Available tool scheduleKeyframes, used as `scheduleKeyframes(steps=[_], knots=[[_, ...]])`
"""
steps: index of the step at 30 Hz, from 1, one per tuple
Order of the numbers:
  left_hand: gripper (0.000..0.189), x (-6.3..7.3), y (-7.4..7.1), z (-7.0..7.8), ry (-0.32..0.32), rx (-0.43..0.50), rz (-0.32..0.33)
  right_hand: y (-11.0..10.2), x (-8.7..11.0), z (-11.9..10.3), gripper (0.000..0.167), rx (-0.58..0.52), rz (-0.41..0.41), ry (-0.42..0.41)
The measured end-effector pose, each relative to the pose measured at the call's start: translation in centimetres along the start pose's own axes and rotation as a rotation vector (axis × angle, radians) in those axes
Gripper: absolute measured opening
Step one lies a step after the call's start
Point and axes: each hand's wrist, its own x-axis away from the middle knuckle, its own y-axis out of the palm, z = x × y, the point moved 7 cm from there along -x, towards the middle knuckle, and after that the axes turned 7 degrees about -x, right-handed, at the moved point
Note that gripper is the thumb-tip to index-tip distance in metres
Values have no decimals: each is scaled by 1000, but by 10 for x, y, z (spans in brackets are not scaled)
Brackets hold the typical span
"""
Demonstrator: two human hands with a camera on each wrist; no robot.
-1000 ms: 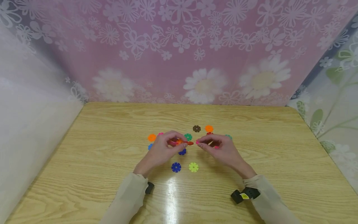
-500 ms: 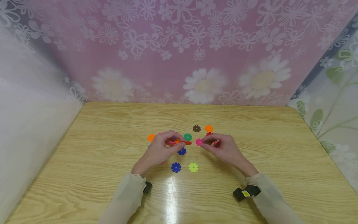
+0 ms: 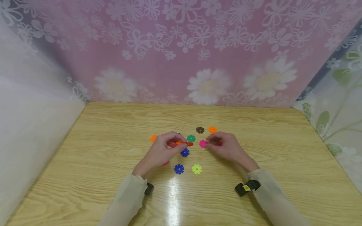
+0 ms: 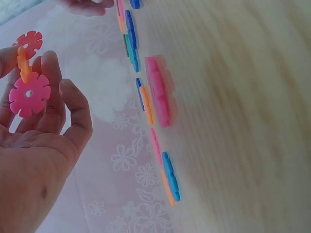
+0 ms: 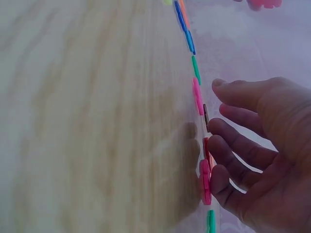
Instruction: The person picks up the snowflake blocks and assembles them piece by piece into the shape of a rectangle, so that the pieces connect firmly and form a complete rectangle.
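Note:
My left hand [image 3: 158, 153] holds a small chain of interlocked notched plastic discs above the table. In the left wrist view the chain runs from a red disc [image 4: 34, 42] through an orange disc [image 4: 24, 67] to a pink disc [image 4: 30, 95], with thumb and fingers around the orange one. My right hand [image 3: 227, 148] hovers low over the table, fingers loosely bent and holding nothing. Just left of its fingertips a loose pink disc [image 3: 203, 144] lies flat. A green disc [image 3: 191, 138] and a blue disc [image 3: 185, 152] lie between the hands.
On the wooden table [image 3: 113, 125] are more flat discs: brown [image 3: 200, 130] and orange [image 3: 213, 129] behind, dark blue [image 3: 179, 169] and yellow-green [image 3: 197, 169] in front. An orange disc [image 3: 153, 138] sits left of the left hand. A flowered pink curtain [image 3: 158, 62] stands behind.
The right hand's fingertips have drawn back to the right from the loose pink disc, so more of it shows on the table. The left hand keeps the disc chain, almost unmoved.

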Motion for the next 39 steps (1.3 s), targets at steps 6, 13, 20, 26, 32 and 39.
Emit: scheduleKeyframes(steps=[6,13,20,26,32,39], knots=[[7,0,0,0,-17,-8,1,3,-7,4,24,68,-52,-9],[6,0,0,-2,-22,-15,5,5,-15,6,32,147,-126,-40],[5,0,0,-3,-18,-12,5,6,-20,8,27,152,-153,-31],[7,-1,1,-4,-8,-25,6,7,-23,8,24,152,-178,-29],[7,-1,0,-2,-9,-19,5,6,-22,7,25,94,-183,4],[7,-1,1,0,3,-19,2,2,-19,5,22,49,-166,22]])
